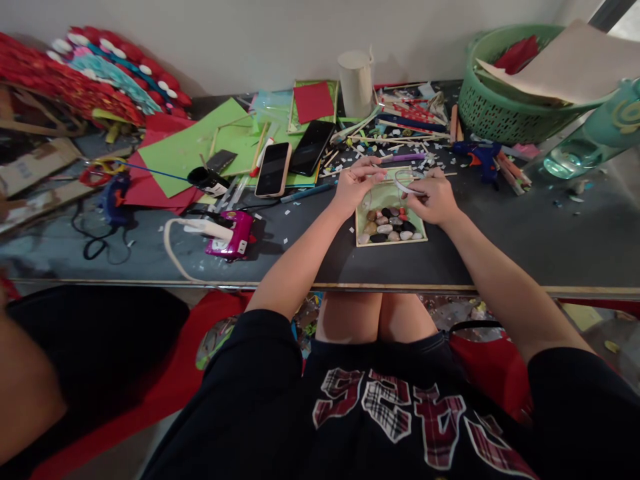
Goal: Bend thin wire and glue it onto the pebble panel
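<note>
A shallow light-green frame [387, 197] with thin pale edges lies on the dark table in front of me. Smooth pebbles [385, 229], white, brown, black and a few red, fill its near half. My left hand [356, 187] is over the frame's far left corner, its thumb and fingers pinched together. What sits between those fingertips is too small to make out. At the far right corner, my right hand [434, 197] is closed on a thin white curved strip [401, 181], which loops toward the left fingers.
Two phones [274, 170] and green paper [193, 150] lie left, behind a magenta power adapter [230, 235]. Paper scraps and sticks litter the back. A blue glue gun [483, 159], green basket [515, 110] and bottle [590, 137] are right. Another person's arm [25, 373] shows at left.
</note>
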Demonstrator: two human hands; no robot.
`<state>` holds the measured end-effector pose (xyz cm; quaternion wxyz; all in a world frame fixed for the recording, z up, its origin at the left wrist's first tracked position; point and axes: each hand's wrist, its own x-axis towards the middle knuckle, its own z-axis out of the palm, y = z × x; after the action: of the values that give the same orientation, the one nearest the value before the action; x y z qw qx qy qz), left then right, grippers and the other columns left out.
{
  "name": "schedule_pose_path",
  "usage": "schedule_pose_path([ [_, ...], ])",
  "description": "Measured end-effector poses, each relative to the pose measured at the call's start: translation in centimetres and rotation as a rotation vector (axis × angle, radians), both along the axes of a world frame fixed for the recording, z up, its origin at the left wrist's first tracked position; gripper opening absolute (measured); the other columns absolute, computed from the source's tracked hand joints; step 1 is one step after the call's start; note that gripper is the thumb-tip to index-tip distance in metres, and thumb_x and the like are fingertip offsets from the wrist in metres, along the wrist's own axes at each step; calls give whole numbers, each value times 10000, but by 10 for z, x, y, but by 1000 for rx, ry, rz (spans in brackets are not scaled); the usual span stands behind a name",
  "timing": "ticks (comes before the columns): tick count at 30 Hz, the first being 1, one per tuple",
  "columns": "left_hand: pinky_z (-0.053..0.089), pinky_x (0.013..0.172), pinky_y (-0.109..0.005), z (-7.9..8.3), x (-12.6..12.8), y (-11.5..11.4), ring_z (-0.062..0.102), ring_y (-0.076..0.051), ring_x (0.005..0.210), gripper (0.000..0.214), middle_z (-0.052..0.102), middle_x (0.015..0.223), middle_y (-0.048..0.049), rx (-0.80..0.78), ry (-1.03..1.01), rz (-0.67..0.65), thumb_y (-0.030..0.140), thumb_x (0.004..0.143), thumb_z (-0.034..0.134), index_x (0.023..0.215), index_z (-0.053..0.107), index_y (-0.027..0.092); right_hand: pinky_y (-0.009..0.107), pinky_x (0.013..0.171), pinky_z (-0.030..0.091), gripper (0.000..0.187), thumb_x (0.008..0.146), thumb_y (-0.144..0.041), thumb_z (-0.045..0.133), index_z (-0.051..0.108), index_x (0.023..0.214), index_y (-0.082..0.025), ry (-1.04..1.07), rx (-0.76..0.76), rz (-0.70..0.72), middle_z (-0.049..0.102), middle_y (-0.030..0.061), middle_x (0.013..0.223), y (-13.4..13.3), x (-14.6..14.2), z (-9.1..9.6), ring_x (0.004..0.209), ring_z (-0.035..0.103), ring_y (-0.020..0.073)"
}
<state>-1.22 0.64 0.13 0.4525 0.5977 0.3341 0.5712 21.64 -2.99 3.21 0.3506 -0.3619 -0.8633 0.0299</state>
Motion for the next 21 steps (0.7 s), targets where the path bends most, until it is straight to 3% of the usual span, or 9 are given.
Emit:
schedule_pose_path([
  [6, 502, 807, -321, -7, -2, 4, 648, -182, 948, 560, 683, 1018, -33, -8, 2, 45, 692, 438, 984, 651, 769, 221, 389, 774, 398, 269, 814, -319, 459, 639, 635, -230, -20, -31, -16, 565, -14, 524, 0, 0, 1, 524, 394, 149],
  [10, 526, 944, -381, -6, -2, 3, 682, -216, 1043, 526, 718, 1063, -50, -10, -37, 45, 734, 603, 902, 703, 792, 229, 392, 767, 394, 251, 806, -324, 464, 614, 628, -230, -16, -39, -5, 547, -19, 513, 0, -1, 2, 519, 381, 149],
  [12, 524, 970, -406, -4, -1, 2, 681, -235, 1083, 533, 720, 1091, -62, -3, -30, 35, 741, 609, 895, 731, 805, 230, 391, 768, 393, 251, 810, -326, 464, 598, 619, -232, -12, -39, 3, 529, -24, 503, -1, -1, 3, 517, 377, 148],
  [17, 502, 811, -340, -1, 1, 1, 638, -177, 918, 576, 674, 960, -35, -12, -29, 81, 713, 405, 978, 639, 782, 224, 389, 772, 383, 264, 815, -321, 453, 621, 633, -229, -8, -31, 9, 515, -30, 497, -1, -1, 2, 519, 381, 148],
  [19, 507, 817, -336, 0, 1, 1, 629, -162, 885, 580, 647, 890, -24, -11, -58, 88, 739, 437, 957, 581, 746, 218, 392, 784, 378, 267, 820, -330, 456, 623, 638, -229, -17, -43, -3, 521, -27, 502, -1, -1, 1, 523, 387, 149],
  [21, 522, 840, -350, 0, 1, 0, 642, -162, 873, 588, 638, 848, -25, 3, -56, 77, 763, 555, 904, 539, 706, 210, 396, 796, 374, 266, 823, -332, 458, 619, 637, -229, -27, -50, -10, 526, -25, 509, 0, -1, 1, 530, 399, 151],
])
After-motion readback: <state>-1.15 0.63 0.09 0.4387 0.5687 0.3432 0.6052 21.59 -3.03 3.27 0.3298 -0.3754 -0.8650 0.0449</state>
